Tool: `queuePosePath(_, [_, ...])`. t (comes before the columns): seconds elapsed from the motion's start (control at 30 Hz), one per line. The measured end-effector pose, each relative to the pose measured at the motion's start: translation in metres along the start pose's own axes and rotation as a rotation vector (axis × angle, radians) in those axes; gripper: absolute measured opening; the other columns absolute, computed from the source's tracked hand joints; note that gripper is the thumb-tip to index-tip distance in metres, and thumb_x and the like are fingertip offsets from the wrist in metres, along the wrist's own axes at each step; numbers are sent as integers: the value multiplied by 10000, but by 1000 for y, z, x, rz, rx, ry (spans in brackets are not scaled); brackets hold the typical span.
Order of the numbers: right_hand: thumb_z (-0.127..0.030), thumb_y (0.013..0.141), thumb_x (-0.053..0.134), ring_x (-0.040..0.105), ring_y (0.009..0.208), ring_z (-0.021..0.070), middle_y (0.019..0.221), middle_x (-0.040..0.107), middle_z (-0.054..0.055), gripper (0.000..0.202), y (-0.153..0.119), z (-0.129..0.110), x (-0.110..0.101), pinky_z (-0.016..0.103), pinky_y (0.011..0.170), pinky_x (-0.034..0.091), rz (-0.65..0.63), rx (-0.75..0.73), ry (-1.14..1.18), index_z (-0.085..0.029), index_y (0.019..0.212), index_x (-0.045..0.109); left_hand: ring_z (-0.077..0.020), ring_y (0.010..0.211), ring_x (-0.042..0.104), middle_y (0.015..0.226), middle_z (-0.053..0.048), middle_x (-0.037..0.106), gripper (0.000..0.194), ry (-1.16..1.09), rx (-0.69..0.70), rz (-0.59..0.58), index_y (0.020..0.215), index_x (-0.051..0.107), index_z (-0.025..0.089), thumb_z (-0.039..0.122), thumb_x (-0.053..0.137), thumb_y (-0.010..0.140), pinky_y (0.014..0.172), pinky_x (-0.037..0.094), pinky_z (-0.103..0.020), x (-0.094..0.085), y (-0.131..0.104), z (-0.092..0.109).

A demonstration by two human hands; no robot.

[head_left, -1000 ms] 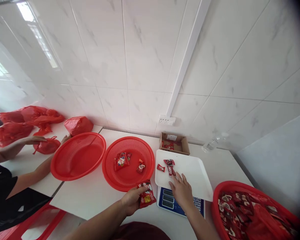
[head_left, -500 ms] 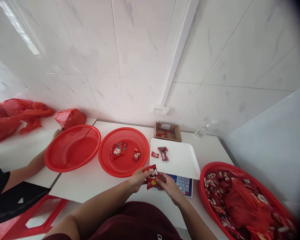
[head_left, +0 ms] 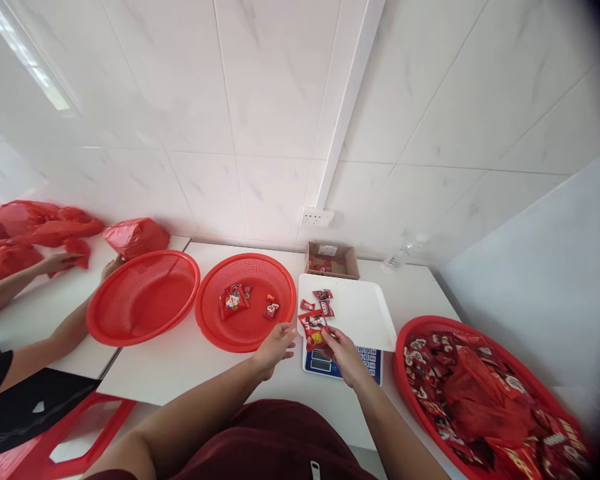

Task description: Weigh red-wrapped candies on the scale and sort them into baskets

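White table (head_left: 180, 363): three small packets (head_left: 323, 294) lie on the tray (head_left: 363, 310); right hand (head_left: 345, 357) pinches a larger packet (head_left: 312, 327), not set down — left hand (head_left: 274, 350) empty, fingers parted — right basin (head_left: 401, 373) heaped.

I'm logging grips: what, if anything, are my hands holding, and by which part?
Your right hand pinches the red packet by its right side; your left hand looks empty.
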State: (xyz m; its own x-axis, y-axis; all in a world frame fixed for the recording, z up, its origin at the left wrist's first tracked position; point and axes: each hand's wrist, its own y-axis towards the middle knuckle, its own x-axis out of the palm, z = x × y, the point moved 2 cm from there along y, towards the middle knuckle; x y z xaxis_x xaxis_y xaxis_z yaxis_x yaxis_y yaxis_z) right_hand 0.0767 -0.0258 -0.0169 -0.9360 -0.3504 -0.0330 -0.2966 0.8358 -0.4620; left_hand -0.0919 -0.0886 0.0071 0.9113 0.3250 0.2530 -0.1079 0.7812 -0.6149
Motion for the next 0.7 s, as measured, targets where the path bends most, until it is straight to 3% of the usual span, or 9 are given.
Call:
queuePosePath(0.17, [-343,798,501,425,1244,288,1338,483,120,469,21,8,-20,470,1011,357,244,-401,-691,-203,1245,521,-161,853,531,1035,-78,553,385,38,-58,-4,940,562,177,403,716,669,734,416,-277,-12,-8,-3])
queuePosePath(0.27, [-264,829,444,357,1293,267,1409,399,126,430,23,10,-14,417,1058,310,196,-522,-974,-169,1235,551,-151,811,539,975,-65,569,375,47,-80,-18,913,566,171,398,721,658,721,417,-277,-19,-15,-5])
queuePosePath(0.33, [-241,844,416,344,1301,257,1422,383,121,410,23,9,-7,397,1052,317,164,-530,-1083,-174,1219,568,-147,788,544,938,-61,577,376,52,-91,-27,898,568,166,409,720,655,713,417,-278,-25,-19,-6])
queuePosePath(0.43, [-274,847,434,264,1343,291,1471,309,103,404,27,2,5,460,1043,297,198,-469,-1189,-213,1223,568,-141,766,552,910,-56,585,380,58,-90,-38,884,561,163,439,703,665,708,421,-279,-34,-25,-7])
queuePosePath(0.57, [-363,840,478,104,1389,330,1531,172,47,501,46,-10,23,585,1041,179,163,-446,-1291,-317,1337,437,-127,736,551,881,-42,584,384,63,-86,-31,870,543,165,461,687,672,701,423,-272,-42,-30,-7])
queuePosePath(0.7, [-418,867,418,54,1394,325,1541,139,18,484,72,-15,28,642,1023,80,119,-443,-1397,-362,1347,404,-119,731,549,864,-30,586,401,60,-71,-39,863,535,170,482,688,663,696,419,-264,-46,-34,-4])
